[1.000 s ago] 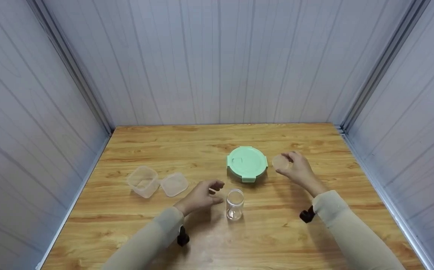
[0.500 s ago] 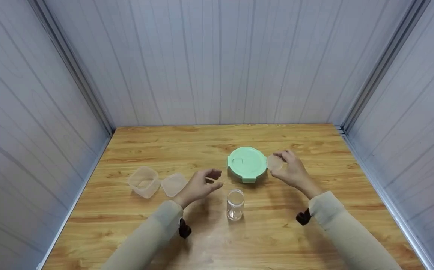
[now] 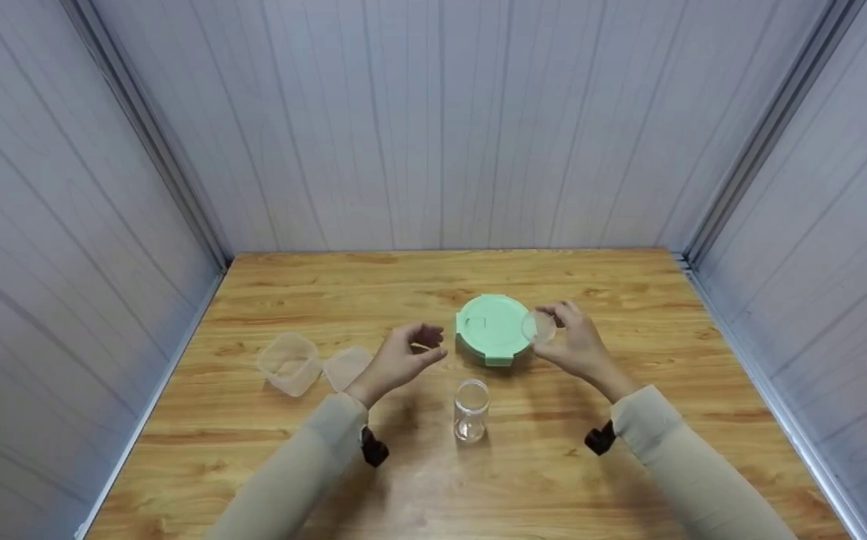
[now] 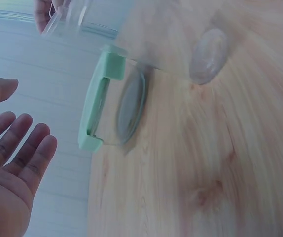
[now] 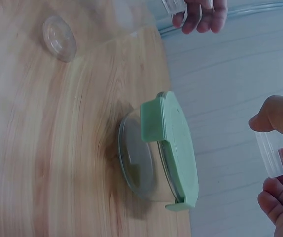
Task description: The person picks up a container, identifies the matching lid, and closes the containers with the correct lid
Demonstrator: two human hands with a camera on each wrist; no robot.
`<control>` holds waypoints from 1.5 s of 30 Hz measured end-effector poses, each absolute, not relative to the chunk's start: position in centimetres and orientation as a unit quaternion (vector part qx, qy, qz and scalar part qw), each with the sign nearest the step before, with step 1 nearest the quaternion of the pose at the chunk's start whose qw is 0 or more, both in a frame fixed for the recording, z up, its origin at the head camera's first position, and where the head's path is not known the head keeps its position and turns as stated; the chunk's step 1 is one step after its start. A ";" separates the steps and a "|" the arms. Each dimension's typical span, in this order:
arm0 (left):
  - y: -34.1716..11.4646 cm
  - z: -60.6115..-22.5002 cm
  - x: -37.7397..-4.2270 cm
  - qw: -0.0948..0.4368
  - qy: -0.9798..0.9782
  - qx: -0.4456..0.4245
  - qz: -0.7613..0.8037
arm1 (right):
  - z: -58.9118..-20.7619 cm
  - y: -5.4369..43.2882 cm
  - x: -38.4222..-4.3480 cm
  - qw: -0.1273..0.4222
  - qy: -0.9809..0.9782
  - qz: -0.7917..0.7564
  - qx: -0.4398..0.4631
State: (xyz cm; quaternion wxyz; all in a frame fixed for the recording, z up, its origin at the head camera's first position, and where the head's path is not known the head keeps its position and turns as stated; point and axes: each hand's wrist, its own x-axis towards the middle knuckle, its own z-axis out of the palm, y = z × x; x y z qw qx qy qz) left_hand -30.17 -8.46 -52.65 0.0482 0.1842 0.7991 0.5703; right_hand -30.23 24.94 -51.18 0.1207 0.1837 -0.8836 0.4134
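Observation:
My right hand pinches a clear round lid by its edge, fingers on one side and thumb on the other. In the head view the lid overlaps the right side of a round glass food container with a mint-green lid; the right wrist view has the pinched lid raised above the table. A clear jar, its mouth uncovered, stands upright on the table between the forearms. My left hand hovers up and left of the jar, holding nothing, with relaxed fingers and the thumb apart.
To the left stands a translucent square container without a cover. Beside it lies a matching square lid, partly behind my left hand in the head view. Pale panel walls enclose the wooden table at the back and sides.
My right hand has carried the round lid leftward, from beside the green-lidded container to overlapping it in view. My left hand has shifted up, away from the jar. The jar stays put.

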 end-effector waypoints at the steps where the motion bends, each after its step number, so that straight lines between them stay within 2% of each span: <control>1: -8.4 -52.6 -30.2 0.047 0.798 0.183 0.572 | -51.1 24.8 -30.2 0.123 -0.883 0.414 0.186; 22: -5.8 -51.1 -30.8 0.047 0.769 0.210 0.601 | -50.7 22.4 -29.4 0.159 -0.833 0.460 0.264; 45: -3.8 -50.5 -30.8 0.085 0.758 0.230 0.604 | -50.8 20.6 -29.0 0.176 -0.802 0.460 0.339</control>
